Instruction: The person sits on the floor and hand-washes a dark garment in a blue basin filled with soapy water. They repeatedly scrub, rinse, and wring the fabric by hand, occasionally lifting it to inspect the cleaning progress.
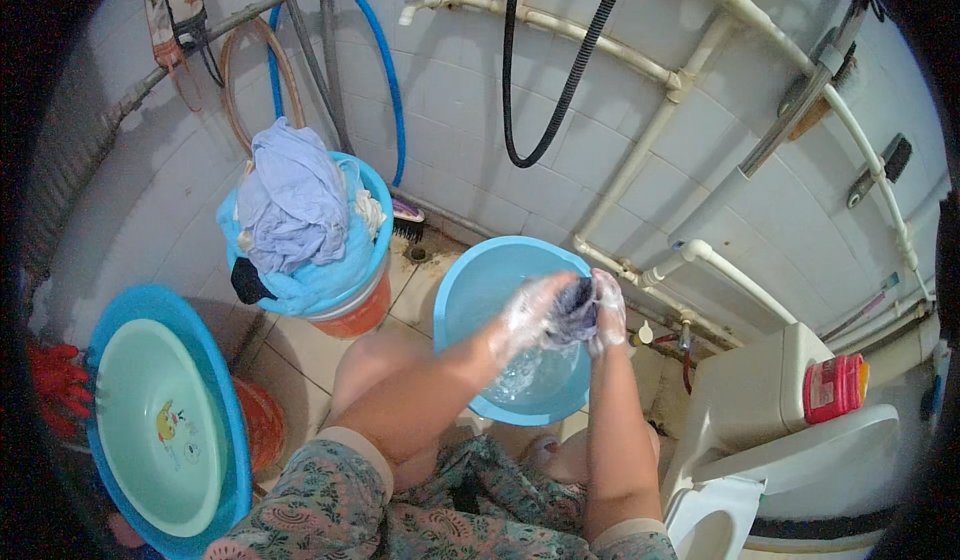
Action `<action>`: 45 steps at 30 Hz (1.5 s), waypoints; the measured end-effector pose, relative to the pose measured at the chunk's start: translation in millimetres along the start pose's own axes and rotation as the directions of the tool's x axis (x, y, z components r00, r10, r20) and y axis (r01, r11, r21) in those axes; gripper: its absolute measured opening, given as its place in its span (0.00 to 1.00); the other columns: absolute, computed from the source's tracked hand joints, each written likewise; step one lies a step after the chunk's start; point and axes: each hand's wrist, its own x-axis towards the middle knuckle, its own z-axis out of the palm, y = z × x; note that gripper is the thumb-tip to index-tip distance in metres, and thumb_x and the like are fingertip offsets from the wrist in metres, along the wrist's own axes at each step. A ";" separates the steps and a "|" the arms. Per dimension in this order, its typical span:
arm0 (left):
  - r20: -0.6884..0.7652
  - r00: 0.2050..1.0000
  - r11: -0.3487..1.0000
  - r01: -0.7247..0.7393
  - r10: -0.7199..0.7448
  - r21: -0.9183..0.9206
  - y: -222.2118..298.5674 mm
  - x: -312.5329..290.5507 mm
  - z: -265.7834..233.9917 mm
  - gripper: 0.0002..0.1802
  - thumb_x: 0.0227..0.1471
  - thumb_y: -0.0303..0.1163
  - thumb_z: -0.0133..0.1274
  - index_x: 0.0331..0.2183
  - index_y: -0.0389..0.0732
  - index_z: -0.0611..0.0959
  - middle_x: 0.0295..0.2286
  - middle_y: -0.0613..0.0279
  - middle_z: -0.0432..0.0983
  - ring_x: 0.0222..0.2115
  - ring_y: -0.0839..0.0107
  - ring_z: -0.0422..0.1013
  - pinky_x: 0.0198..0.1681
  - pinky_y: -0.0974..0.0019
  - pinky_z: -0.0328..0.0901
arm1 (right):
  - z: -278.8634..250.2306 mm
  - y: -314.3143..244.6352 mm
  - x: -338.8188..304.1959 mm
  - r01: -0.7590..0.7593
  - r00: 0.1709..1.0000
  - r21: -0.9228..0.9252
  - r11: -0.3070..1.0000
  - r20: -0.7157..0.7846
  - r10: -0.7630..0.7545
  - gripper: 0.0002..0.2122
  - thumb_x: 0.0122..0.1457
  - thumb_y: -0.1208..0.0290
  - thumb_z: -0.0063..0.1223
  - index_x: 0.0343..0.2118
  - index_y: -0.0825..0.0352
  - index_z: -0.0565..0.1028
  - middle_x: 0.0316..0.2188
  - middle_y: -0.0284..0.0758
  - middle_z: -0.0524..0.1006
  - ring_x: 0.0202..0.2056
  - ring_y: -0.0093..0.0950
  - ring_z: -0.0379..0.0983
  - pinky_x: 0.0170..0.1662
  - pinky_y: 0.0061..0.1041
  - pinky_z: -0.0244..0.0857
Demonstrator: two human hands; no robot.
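Over a light blue basin, both my hands grip a small dark, soapy cloth; its exact kind is hard to make out. White suds coat my left hand, whose fingers close on the cloth from the left. My right hand, sudsy too, presses against it from the right. Bubbly water lies in the bottom of the basin, below the cloth.
Left of the basin, a bucket is heaped with lilac and blue clothes. A pale green basin rests inside a blue basin. A toilet with a red container stands at right. A black hose hangs ahead.
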 end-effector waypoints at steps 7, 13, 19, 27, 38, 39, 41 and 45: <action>0.057 0.986 0.983 0.148 -0.155 0.109 47.3 -15.9 4.7 0.16 0.49 0.45 0.48 0.30 0.42 0.79 0.27 0.61 0.77 0.25 0.68 0.74 0.29 0.62 0.70 | 24.5 -36.2 -48.0 -0.426 0.804 0.025 0.905 0.470 0.365 0.31 0.54 0.43 0.39 0.52 0.63 0.60 0.50 0.39 0.65 0.47 0.35 0.66 0.46 0.39 0.65; -0.011 0.997 0.996 0.072 -0.072 0.042 30.6 9.6 -19.0 0.16 0.51 0.45 0.47 0.33 0.44 0.78 0.29 0.62 0.77 0.27 0.70 0.74 0.31 0.62 0.70 | 31.9 -28.1 -39.1 -0.162 0.935 -0.076 0.984 0.307 0.178 0.19 0.54 0.59 0.51 0.46 0.64 0.67 0.41 0.35 0.71 0.40 0.27 0.70 0.43 0.27 0.65; -0.307 0.919 0.959 -0.185 0.246 0.213 26.9 16.8 -24.9 0.19 0.52 0.51 0.44 0.29 0.44 0.77 0.24 0.66 0.72 0.23 0.73 0.69 0.26 0.71 0.65 | 65.9 -18.1 -82.8 0.572 0.813 -0.614 0.543 0.341 -0.471 0.10 0.47 0.67 0.57 0.28 0.65 0.70 0.25 0.31 0.70 0.30 0.26 0.66 0.36 0.23 0.60; -0.210 0.961 0.969 -0.210 0.180 -0.128 -41.3 18.3 -10.1 0.13 0.54 0.35 0.40 0.35 0.37 0.75 0.32 0.60 0.72 0.33 0.68 0.69 0.39 0.64 0.65 | 55.7 -16.1 -43.5 0.266 0.873 -0.845 0.464 0.007 -0.488 0.19 0.54 0.51 0.43 0.21 0.66 0.69 0.17 0.43 0.71 0.22 0.45 0.68 0.27 0.40 0.59; -0.230 0.961 0.988 -0.156 0.150 -0.009 -44.8 27.0 -41.4 0.15 0.53 0.40 0.41 0.34 0.40 0.76 0.30 0.61 0.74 0.32 0.69 0.70 0.39 0.64 0.66 | 48.0 -3.5 -46.2 0.207 0.915 -0.809 0.550 -0.038 -0.401 0.17 0.51 0.55 0.50 0.21 0.66 0.70 0.19 0.42 0.72 0.24 0.40 0.70 0.29 0.34 0.62; -0.181 0.978 0.994 -0.107 0.108 0.016 -50.7 36.1 -47.7 0.15 0.54 0.39 0.41 0.34 0.39 0.76 0.31 0.60 0.74 0.32 0.69 0.71 0.39 0.64 0.66 | 28.7 4.2 -28.1 0.205 0.917 -0.771 0.603 -0.064 -0.394 0.17 0.51 0.54 0.50 0.22 0.66 0.70 0.19 0.40 0.73 0.24 0.38 0.71 0.29 0.33 0.62; -0.042 0.982 0.981 -0.181 0.185 0.069 -35.6 9.8 -5.6 0.14 0.54 0.36 0.40 0.34 0.37 0.76 0.30 0.59 0.75 0.31 0.69 0.72 0.38 0.62 0.67 | 0.8 22.9 -3.2 0.259 0.916 -0.597 0.760 -0.098 -0.389 0.18 0.52 0.53 0.49 0.29 0.66 0.71 0.24 0.35 0.75 0.26 0.31 0.71 0.31 0.30 0.63; 0.118 0.980 0.984 0.149 -0.161 0.102 21.6 4.7 -4.6 0.14 0.53 0.35 0.42 0.34 0.36 0.77 0.30 0.60 0.76 0.27 0.70 0.73 0.35 0.65 0.69 | 31.5 -33.1 -45.5 -0.335 0.931 0.121 0.934 0.193 0.309 0.21 0.53 0.54 0.48 0.43 0.67 0.70 0.37 0.34 0.74 0.38 0.29 0.70 0.44 0.26 0.62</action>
